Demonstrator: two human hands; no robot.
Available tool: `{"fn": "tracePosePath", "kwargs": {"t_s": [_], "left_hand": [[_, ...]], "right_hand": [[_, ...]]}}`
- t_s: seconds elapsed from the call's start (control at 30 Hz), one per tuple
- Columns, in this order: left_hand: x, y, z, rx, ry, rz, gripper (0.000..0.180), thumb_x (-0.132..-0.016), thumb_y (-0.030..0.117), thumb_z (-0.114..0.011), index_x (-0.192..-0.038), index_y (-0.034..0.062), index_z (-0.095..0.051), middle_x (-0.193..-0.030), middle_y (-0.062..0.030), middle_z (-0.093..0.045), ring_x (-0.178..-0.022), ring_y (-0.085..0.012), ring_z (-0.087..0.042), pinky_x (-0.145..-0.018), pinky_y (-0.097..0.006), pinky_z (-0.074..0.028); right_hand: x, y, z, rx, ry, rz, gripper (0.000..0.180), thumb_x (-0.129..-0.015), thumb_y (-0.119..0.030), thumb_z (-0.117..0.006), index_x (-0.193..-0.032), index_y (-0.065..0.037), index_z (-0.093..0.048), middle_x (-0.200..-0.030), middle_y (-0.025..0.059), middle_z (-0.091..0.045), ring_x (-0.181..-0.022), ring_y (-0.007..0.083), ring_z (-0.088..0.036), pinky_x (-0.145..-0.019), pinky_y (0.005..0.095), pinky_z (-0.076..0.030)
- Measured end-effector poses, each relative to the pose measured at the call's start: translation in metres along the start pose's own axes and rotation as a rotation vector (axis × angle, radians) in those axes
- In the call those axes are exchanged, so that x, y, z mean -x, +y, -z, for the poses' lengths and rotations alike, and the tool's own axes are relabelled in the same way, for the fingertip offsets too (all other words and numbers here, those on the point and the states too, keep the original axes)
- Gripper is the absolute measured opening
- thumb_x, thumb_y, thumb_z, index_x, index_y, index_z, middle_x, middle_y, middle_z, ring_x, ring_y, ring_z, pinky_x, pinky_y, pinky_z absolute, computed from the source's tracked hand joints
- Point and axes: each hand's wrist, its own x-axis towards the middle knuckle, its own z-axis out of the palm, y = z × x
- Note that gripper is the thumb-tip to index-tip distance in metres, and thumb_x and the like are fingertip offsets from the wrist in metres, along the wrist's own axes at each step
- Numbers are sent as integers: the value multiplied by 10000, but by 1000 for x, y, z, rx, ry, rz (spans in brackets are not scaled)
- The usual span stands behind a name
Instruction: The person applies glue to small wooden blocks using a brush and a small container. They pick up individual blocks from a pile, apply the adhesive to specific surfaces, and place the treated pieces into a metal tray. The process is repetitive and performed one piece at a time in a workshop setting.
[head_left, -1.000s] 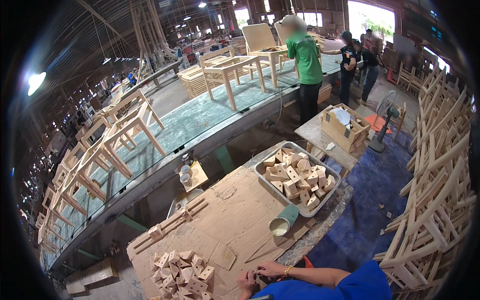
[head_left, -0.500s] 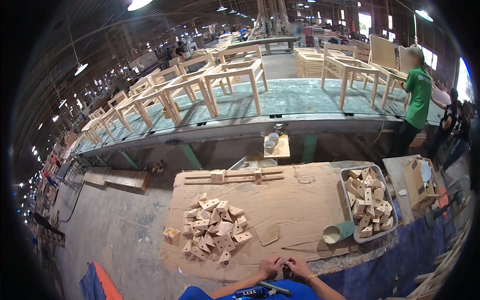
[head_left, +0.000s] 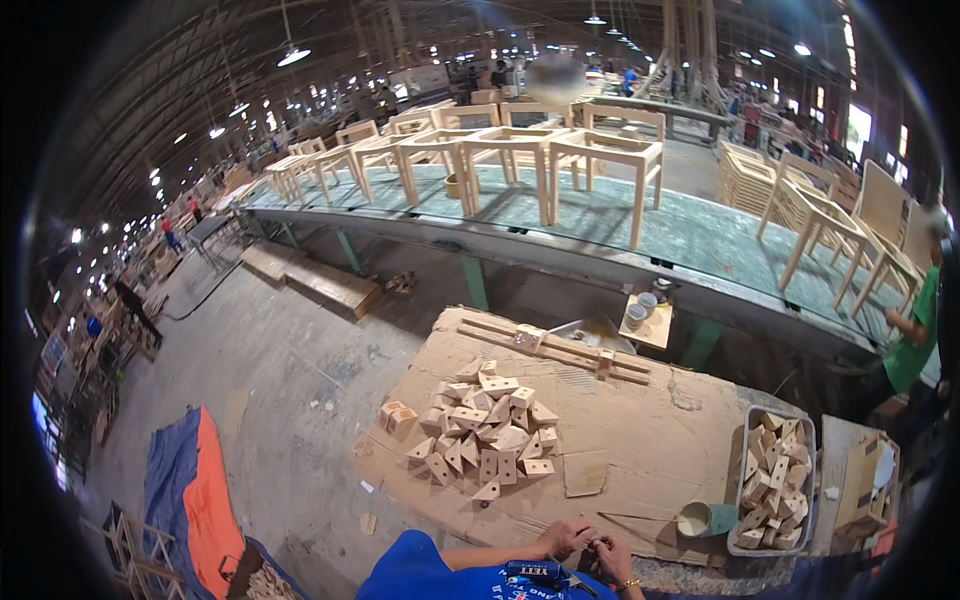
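On the left lies the pile of wood blocks (head_left: 483, 428) – it used to sit farther right. Near the bottom, the left hand (head_left: 565, 537) and right hand (head_left: 612, 556) press together, pinching something tiny. Right – a tray of blocks (head_left: 774, 480).

Pale unfinished wood blocks (head_left: 484, 432) lie on brown cardboard (head_left: 640, 440), a grey crate (head_left: 775, 480) alongside, a teal cup (head_left: 705, 520) with cream contents, green conveyor (head_left: 690, 235), blue-and-orange tarp (head_left: 185, 485) on grey floor (head_left: 290, 370).
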Motion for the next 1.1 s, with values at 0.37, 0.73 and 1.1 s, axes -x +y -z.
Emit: {"fn": "tracePosePath", "kwargs": {"t_s": [0.37,0.73,1.1], "left_hand": [[0,-1,5,-19,-42,-21,256,-861,281,-496,-941,63,-606,-865,-180,-606,-820,-332,-593,-668,-410,-469],[-8,-36,-20,226,13,106,210,-837,188,-506,-767,30,-625,-596,-101,-586,-557,-229,-599,-517,-343,-456],[-8,-42,-19,-318,78,-585,320,-738,51,-562,-1053,-6,-550,-945,-226,-560,-822,-438,-550,-651,-466,-469]], "right_hand": [[0,7,-4,33,26,60,167,-863,-153,-534,-906,-15,-618,-678,51,-627,-527,119,-588,-464,264,-462],[-2,-3,0,143,-17,79,296,-873,-289,-484,-945,-17,-577,-688,102,-620,-512,187,-604,-494,319,-480],[3,6,-6,181,95,261,232,-879,-223,-473,-932,-8,-542,-650,107,-599,-459,193,-590,-442,310,-463]]}}
